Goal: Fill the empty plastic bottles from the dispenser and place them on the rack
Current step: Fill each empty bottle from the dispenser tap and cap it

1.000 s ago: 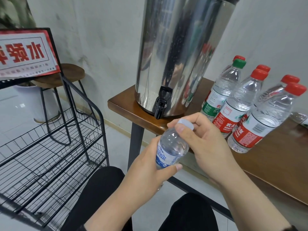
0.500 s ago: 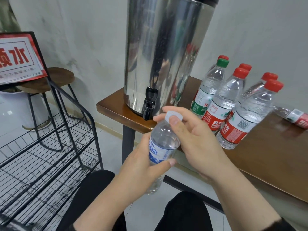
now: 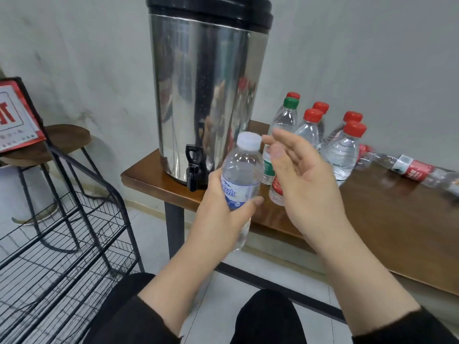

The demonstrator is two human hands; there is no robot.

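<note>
My left hand (image 3: 221, 217) grips a clear bottle with a blue label (image 3: 242, 180) around its middle, upright and slightly tilted, with a white cap (image 3: 249, 140) on top. My right hand (image 3: 303, 180) hovers just right of the cap with fingers spread and relaxed, holding nothing. The steel dispenser (image 3: 206, 95) stands on the wooden table (image 3: 387, 209), its black tap (image 3: 192, 167) just left of the bottle. A black wire rack (image 3: 62, 244) stands at the lower left.
Several capped bottles with red caps and one green cap (image 3: 345, 150) stand behind my right hand. A crushed bottle (image 3: 409, 167) lies on the table to the right. A wooden stool (image 3: 67, 137) and a red sign (image 3: 15, 115) are at the left. My knees are below.
My right hand let go of the white cap and drew back to the right with fingers spread. The view tilted upward, showing the dispenser lid.
</note>
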